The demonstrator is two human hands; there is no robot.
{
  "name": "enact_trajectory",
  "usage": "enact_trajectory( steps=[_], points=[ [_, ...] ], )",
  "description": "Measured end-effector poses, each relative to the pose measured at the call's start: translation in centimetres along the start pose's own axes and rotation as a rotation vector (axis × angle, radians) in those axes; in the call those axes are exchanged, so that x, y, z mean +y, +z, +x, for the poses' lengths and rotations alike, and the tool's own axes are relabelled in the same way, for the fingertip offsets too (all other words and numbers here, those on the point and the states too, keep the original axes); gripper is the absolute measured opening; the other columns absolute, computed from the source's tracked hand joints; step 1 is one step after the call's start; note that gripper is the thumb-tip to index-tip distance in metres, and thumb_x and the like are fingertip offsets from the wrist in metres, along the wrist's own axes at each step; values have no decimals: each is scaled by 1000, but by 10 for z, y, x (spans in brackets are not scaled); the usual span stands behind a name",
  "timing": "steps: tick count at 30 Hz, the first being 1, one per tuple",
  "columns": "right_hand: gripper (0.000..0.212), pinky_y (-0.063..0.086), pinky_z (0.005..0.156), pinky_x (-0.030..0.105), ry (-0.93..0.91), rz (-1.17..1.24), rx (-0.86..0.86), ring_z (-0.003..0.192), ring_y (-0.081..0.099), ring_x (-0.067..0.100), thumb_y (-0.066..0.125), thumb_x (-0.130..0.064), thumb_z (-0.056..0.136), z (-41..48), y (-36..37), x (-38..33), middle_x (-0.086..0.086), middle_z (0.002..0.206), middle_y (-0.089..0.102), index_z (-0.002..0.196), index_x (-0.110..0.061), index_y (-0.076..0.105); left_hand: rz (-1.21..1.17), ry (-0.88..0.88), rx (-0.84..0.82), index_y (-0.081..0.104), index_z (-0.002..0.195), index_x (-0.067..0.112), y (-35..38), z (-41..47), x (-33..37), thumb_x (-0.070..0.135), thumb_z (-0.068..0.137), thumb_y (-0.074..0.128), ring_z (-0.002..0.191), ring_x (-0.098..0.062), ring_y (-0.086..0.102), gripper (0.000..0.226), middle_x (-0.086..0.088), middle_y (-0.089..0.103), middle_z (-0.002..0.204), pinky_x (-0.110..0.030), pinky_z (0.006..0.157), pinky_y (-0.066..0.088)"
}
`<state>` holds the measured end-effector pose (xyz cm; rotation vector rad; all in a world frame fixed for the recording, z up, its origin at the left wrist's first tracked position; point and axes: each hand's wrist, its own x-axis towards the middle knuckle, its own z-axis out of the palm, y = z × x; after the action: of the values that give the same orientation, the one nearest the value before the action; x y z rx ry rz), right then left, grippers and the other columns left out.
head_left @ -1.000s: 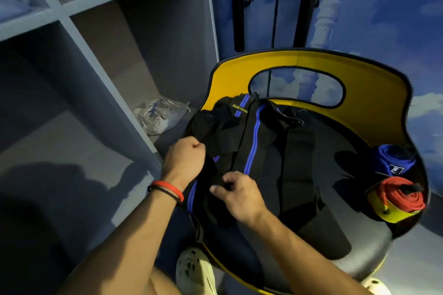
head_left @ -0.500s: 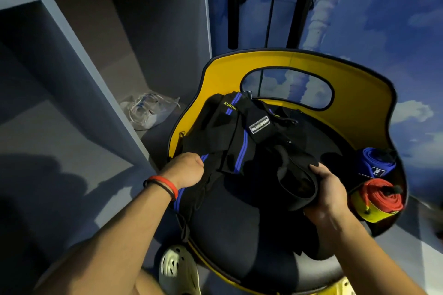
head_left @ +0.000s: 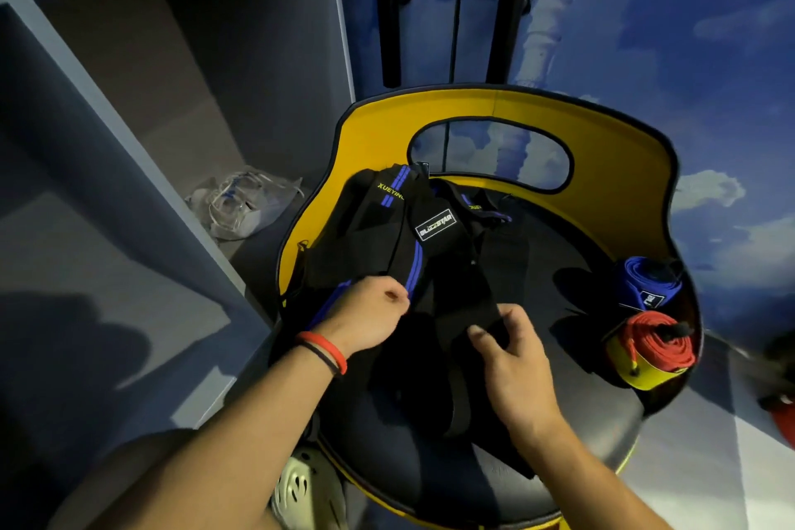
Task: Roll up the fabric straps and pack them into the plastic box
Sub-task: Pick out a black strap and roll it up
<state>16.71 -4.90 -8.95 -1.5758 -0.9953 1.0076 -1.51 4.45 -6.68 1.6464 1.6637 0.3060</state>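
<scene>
The blue roll [head_left: 649, 282] and red roll [head_left: 660, 346] sit finished; left hand [head_left: 370, 310] and right hand [head_left: 512, 357] both pinch unrolled black straps [head_left: 451, 267]; no box in sight.

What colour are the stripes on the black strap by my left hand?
Blue stripes on black; clearest in the head view.

Dim, blue-tinted light; hard dark shadows fall across the grey shelf unit [head_left: 129, 254]; wide-angle edges bend, far right margin smears

left hand [head_left: 370, 312] clenched, right hand [head_left: 512, 366] pinching with thumb and fingers, forearms extended.
</scene>
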Motion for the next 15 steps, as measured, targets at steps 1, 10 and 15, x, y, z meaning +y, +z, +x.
enact_trajectory(
  steps=[1,10,15],
  points=[
    [14,56,84,38,32,4,86,88,69,14,63,-13,98,5,2,5,-4,90,72,96,-27,60,214,6,115,66,122,26,-6,2,-7,32,94,65,122,-22,56,28,2,59,126,-34,99,48],
    [29,60,79,32,333,-12,-250,93,72,23,56,6,94,25,45,12,3,93,75,106,-18,66,147,-361,152,13,160,22,-33,21,-68,47,70,87,146,-39,29,120,-13,18,163,-48,116,36],
    [72,52,97,42,263,-434,-208,118,57,30,70,-19,90,27,52,0,9,137,49,151,-16,32,-2,-2,452,68,122,23,-36,19,-61,9,84,73,104,-23,67,41,3,69,101,-32,92,53]
  ],
)
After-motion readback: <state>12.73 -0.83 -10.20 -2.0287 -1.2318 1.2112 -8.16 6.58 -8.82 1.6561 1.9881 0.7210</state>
